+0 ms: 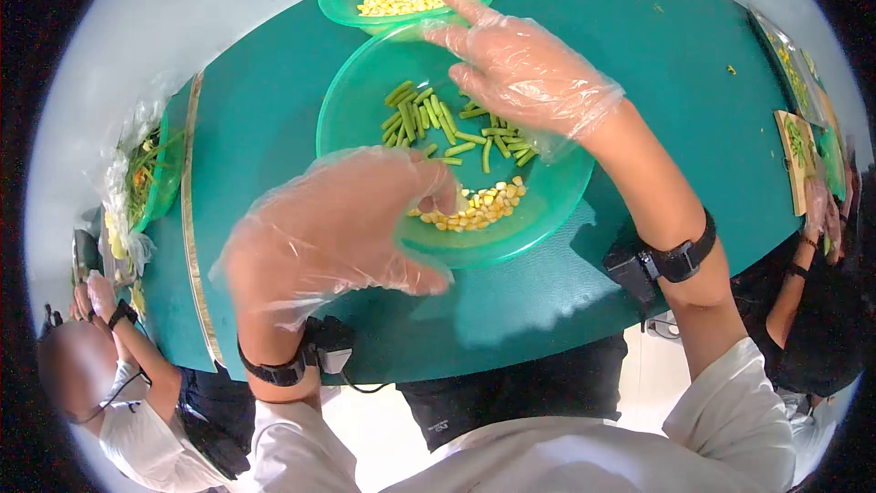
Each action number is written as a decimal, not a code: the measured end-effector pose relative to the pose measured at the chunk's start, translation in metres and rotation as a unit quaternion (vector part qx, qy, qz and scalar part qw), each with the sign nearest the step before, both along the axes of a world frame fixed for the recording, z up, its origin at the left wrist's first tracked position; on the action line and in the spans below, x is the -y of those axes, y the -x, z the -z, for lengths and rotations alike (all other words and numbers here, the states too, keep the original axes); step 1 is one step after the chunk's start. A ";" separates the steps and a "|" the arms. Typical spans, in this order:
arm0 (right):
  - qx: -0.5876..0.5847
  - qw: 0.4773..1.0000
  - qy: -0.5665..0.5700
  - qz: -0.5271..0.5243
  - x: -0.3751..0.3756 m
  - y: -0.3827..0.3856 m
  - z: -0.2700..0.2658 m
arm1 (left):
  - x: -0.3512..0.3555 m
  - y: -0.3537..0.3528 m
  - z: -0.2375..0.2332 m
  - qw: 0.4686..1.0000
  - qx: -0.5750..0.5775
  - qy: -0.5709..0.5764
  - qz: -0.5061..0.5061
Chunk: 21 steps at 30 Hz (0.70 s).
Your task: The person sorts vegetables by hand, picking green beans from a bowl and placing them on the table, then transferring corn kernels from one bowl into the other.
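Observation:
A large green bowl [557,210] holds cut green beans [420,117] in its far half and a heap of corn kernels [479,208] along its near side. My left hand [333,224], in a clear plastic glove, reaches over the bowl's left rim; its fingertips are at the corn and its thumb is spread apart. Above the far right part of the bowl is my gloved right hand [525,68], fingers extended and nothing visible in them. It partly hides the beans. One fingertip overlaps the edge of the corn in a second green bowl [342,0] behind.
Both bowls stand on a green table [675,128]. At left, beyond a pale strip [190,219], plastic bags and a green container [166,178] hold vegetable scraps. Cutting boards [794,151] with chopped greens lie at right. Other people work at both sides.

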State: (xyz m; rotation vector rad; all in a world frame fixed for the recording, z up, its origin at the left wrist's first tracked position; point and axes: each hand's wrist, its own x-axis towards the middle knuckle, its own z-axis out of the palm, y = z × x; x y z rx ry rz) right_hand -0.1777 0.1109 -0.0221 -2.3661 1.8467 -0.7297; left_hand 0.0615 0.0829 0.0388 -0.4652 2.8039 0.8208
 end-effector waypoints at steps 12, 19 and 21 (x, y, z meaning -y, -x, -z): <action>0.007 1.000 -0.018 -0.014 -0.001 -0.001 0.001 | 0.010 0.012 0.001 0.994 -0.017 -0.058 -0.086; -0.006 0.999 -0.039 0.006 0.000 -0.004 0.002 | 0.010 0.009 0.040 0.992 -0.067 0.099 -0.043; -0.005 1.000 -0.027 0.000 0.001 -0.002 0.003 | 0.004 0.012 0.030 0.992 -0.008 0.113 -0.063</action>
